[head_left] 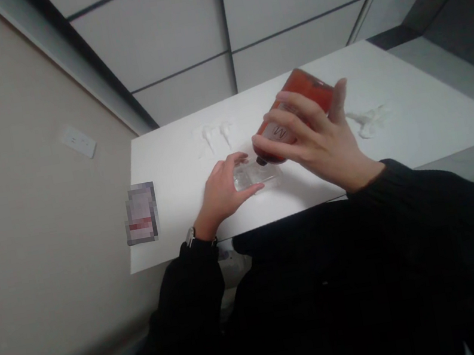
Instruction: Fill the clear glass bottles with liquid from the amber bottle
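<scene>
My right hand [318, 136] is wrapped round a bottle of reddish-brown liquid [306, 87] with a pale label. The bottle is tipped with its dark neck down and to the left. Just below the neck lies a clear see-through container [259, 175] on the white table. My left hand [223, 189] grips the container's left end, thumb on the near side and fingers on the far side. Whether liquid is flowing from the bottle, I cannot tell.
Two white pump heads [208, 137] seem to lie on a tissue at the table's back. Right of my right hand is a crumpled white piece [368, 121]. A blurred-out flat object [140, 213] lies at the left edge of the white table [179, 211]. Pale cabinet doors [159, 39] stand behind.
</scene>
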Action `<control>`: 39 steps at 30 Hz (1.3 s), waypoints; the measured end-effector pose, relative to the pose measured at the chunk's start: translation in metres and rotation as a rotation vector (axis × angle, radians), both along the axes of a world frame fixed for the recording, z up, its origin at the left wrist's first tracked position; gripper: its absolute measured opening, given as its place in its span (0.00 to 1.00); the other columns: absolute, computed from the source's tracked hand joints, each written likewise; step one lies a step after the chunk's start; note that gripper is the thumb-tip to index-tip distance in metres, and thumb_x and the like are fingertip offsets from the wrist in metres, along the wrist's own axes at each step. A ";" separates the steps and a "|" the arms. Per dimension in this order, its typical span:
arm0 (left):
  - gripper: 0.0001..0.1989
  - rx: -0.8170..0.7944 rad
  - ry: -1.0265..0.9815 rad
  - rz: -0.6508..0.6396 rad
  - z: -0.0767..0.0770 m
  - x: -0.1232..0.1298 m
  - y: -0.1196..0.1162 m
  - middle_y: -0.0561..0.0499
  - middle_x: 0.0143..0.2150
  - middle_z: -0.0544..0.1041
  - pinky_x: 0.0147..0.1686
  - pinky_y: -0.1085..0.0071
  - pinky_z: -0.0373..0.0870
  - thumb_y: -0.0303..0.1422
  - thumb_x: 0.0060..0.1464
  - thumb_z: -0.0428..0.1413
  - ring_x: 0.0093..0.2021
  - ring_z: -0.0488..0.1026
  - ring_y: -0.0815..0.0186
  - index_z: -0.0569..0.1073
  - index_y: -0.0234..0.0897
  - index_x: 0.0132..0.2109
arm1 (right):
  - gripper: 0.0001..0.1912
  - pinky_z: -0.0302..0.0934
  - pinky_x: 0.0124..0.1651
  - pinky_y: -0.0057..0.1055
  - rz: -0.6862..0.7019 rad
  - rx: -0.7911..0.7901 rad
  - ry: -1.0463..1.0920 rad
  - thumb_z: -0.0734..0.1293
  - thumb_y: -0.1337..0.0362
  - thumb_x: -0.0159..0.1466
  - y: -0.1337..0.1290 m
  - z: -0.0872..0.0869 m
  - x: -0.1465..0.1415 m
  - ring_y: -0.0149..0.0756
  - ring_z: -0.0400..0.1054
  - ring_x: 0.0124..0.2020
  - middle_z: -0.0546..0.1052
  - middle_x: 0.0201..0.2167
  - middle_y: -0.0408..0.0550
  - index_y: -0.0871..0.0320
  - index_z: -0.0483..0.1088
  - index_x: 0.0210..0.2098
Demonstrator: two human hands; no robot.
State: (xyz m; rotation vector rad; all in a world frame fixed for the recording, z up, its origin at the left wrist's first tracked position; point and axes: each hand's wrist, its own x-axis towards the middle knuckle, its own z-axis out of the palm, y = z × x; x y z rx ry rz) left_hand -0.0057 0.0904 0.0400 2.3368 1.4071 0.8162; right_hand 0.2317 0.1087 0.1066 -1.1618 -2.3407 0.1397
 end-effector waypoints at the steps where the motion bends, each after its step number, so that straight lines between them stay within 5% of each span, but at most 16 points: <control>1: 0.32 0.003 -0.001 0.002 -0.001 0.000 0.001 0.45 0.58 0.80 0.59 0.56 0.72 0.49 0.58 0.69 0.57 0.77 0.53 0.67 0.42 0.61 | 0.24 0.30 0.80 0.70 0.035 -0.016 -0.018 0.54 0.69 0.78 0.000 0.005 0.000 0.46 0.55 0.78 0.74 0.69 0.33 0.37 0.75 0.55; 9: 0.30 -0.034 0.007 0.033 0.000 0.000 0.004 0.43 0.58 0.80 0.57 0.53 0.73 0.49 0.59 0.68 0.57 0.77 0.50 0.68 0.42 0.60 | 0.27 0.30 0.82 0.64 0.180 0.011 -0.119 0.56 0.76 0.73 0.001 0.023 -0.005 0.40 0.51 0.79 0.71 0.70 0.34 0.41 0.73 0.58; 17: 0.27 -0.077 -0.001 0.000 0.005 -0.001 0.003 0.44 0.59 0.79 0.60 0.51 0.71 0.42 0.60 0.67 0.58 0.75 0.50 0.68 0.41 0.61 | 0.36 0.32 0.79 0.76 -0.074 0.221 -0.154 0.60 0.79 0.65 0.004 -0.012 0.008 0.54 0.56 0.75 0.74 0.65 0.46 0.39 0.71 0.65; 23: 0.27 -0.095 -0.009 0.002 0.006 -0.001 0.003 0.43 0.59 0.79 0.62 0.51 0.70 0.40 0.60 0.68 0.60 0.75 0.50 0.68 0.40 0.61 | 0.36 0.38 0.75 0.80 -0.245 0.237 0.024 0.64 0.78 0.61 0.003 -0.050 0.013 0.59 0.62 0.68 0.73 0.63 0.54 0.45 0.70 0.65; 29: 0.30 -0.104 -0.013 0.005 0.002 -0.004 0.004 0.43 0.60 0.79 0.62 0.50 0.70 0.42 0.60 0.68 0.61 0.74 0.50 0.67 0.42 0.64 | 0.38 0.43 0.69 0.84 -0.396 0.105 0.372 0.73 0.64 0.59 0.009 -0.078 0.024 0.64 0.67 0.64 0.74 0.61 0.60 0.49 0.64 0.68; 35: 0.31 -0.131 -0.012 0.029 0.004 -0.010 0.010 0.42 0.60 0.79 0.63 0.50 0.70 0.42 0.60 0.68 0.62 0.74 0.50 0.66 0.43 0.65 | 0.46 0.64 0.66 0.62 -0.383 -0.036 0.802 0.78 0.56 0.54 0.018 -0.092 0.042 0.57 0.71 0.63 0.73 0.64 0.63 0.54 0.60 0.67; 39: 0.31 -0.137 0.003 0.053 0.006 -0.014 0.018 0.42 0.61 0.78 0.64 0.49 0.69 0.41 0.60 0.68 0.63 0.74 0.50 0.66 0.43 0.65 | 0.42 0.68 0.62 0.60 -0.453 -0.149 0.899 0.79 0.49 0.53 0.015 -0.092 0.042 0.56 0.76 0.54 0.79 0.56 0.61 0.55 0.64 0.61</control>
